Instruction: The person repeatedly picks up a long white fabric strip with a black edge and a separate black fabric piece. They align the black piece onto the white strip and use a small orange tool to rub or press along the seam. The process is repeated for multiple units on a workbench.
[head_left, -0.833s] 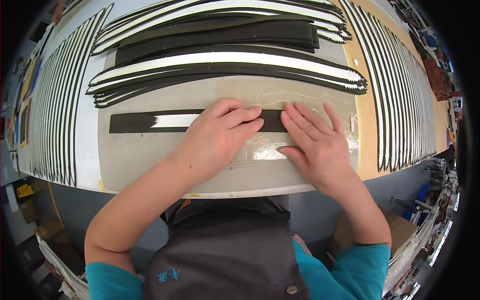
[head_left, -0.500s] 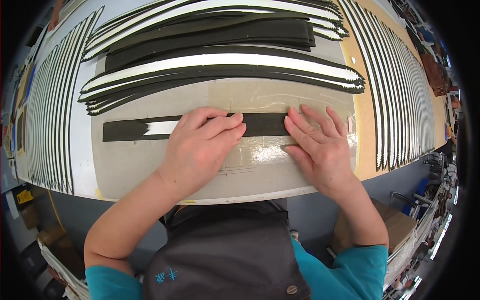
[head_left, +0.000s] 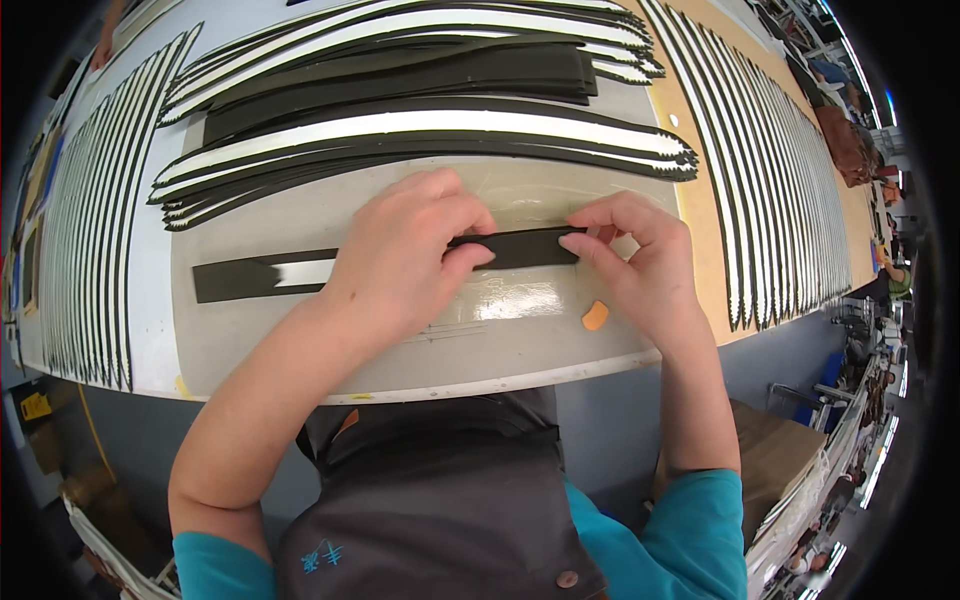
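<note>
A flat black strip lies from left to right on the grey-beige work mat, a white band showing on its left part. My left hand is closed in a pinch on the strip's upper edge near the middle, its palm covering part of the white band. At the strip's right end my right hand pinches the corner between thumb and forefinger. Between the two pinches the strip's far edge looks slightly raised. Just below my right hand a small orange piece rests on the mat.
Beyond my hands lies a stack of black-and-white strips, with plain black strips behind it. Rows of overlapping striped pieces line the left side and the right board. Another person's hand shows at the far left.
Both hands have gone from lying on the strip with fingers extended to pinching its far edge. The orange piece has come into sight below my right hand. The view has shifted slightly.
</note>
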